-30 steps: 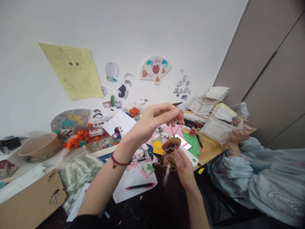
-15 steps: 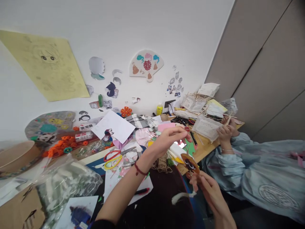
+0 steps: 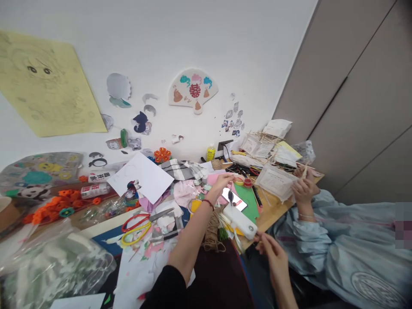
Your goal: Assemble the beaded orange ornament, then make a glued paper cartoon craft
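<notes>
My left hand (image 3: 223, 182) reaches out over the table, its fingertips pinched at the top of a small dark hanging ornament (image 3: 231, 196). The ornament dangles in front of a phone (image 3: 238, 201) with a lit screen. Lower right, my right hand (image 3: 273, 251) has thumb and fingers pressed together beside the end of a white oblong device (image 3: 241, 221); what they hold, if anything, is too small to name. Under my left forearm lies a bundle of brown twine (image 3: 212, 234). A green sheet (image 3: 251, 208) is partly beneath the phone.
Red and yellow-handled scissors (image 3: 137, 229) lie among paper scraps on the left. A plastic bag (image 3: 64, 266) fills the near left. At right, another person's hands (image 3: 304, 186) hold thin sticks beside clear packets (image 3: 277, 180). Tape rolls (image 3: 247, 183) sit near the green sheet.
My left hand has moved farther out and now holds up the ornament. The brown ornament has left my right hand, which has dropped slightly. The view has shifted right.
</notes>
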The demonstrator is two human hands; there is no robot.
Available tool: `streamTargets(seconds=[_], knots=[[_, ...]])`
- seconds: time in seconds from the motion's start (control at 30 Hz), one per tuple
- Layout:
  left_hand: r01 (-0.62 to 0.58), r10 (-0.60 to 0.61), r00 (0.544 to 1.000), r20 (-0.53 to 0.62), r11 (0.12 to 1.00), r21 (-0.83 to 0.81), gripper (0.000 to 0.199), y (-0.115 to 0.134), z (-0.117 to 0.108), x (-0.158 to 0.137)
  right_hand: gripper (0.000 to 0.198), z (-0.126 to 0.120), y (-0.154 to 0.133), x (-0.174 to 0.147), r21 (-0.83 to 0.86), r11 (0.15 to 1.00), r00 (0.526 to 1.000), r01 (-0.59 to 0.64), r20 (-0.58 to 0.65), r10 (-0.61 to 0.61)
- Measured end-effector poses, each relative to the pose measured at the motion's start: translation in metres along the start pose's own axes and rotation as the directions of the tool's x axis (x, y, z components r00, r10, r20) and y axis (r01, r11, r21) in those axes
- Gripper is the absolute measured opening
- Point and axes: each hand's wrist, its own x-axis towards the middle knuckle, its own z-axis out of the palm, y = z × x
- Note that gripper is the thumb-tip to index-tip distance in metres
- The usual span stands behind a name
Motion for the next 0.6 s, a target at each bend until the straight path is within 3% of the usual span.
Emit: streamTargets(seconds=[0.13, 0.27, 0.4, 0.6], knots=[[0.054, -0.052, 0.994, -0.093, 0.999, 0.009, 0.026, -0.031, -0.008, 0.024, 0.056, -0.003, 0.049, -0.037, -0.071, 0.994, 0.994, -0.085, -0.080, 0.079], [0.044, -0.049, 0.991, -0.124, 0.998, -0.036, 0.028, -0.040, -0.012, 0.038, 0.060, -0.007, 0.079, -0.054, -0.193, 0.975, 0.992, -0.113, -0.071, 0.101], [-0.001, -0.007, 0.998, -0.060, 0.991, -0.132, 0.029, -0.032, -0.018, 0.039, 0.060, 0.001, 0.081, -0.043, -0.292, 0.956, 0.998, 0.002, -0.054, -0.019], [-0.083, 0.129, 0.984, 0.124, 0.942, -0.327, 0.030, 0.002, -0.016, 0.020, 0.060, 0.025, 0.071, -0.023, -0.237, 0.971, 1.000, -0.017, -0.015, 0.014]])
